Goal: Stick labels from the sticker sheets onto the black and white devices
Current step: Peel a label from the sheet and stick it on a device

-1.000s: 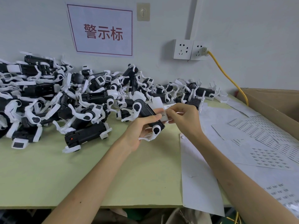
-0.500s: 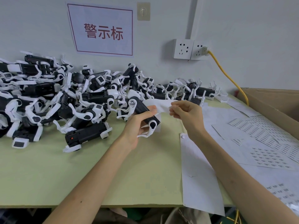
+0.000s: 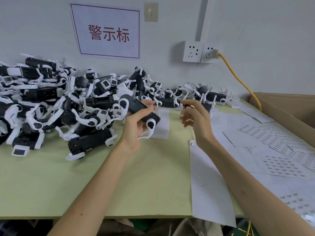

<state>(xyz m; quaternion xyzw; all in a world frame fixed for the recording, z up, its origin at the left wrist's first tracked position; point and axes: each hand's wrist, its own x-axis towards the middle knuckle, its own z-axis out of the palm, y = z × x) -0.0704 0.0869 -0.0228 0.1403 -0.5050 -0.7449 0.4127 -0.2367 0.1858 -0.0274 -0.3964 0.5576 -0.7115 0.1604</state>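
- Device raised off the table at centre, gripped round its black body by the left hand, fingers curled over the top.
- At three o'clock of it, close but not touching: right hand, fingers loose and spread, clenching nothing. Small pale label seemingly clinging to a fingertip, too small to be sure.
- Judged stage: label peeled and ready, not yet pressed onto this device.
- At five o'clock, below the device: small white slip lying flat on the table.
- From nine to eleven o'clock: big pile of devices. Labelled or not, impossible to tell, so share done unknown.
- At four o'clock: sticker sheets, many printed labels remaining. Probably plenty left to do.
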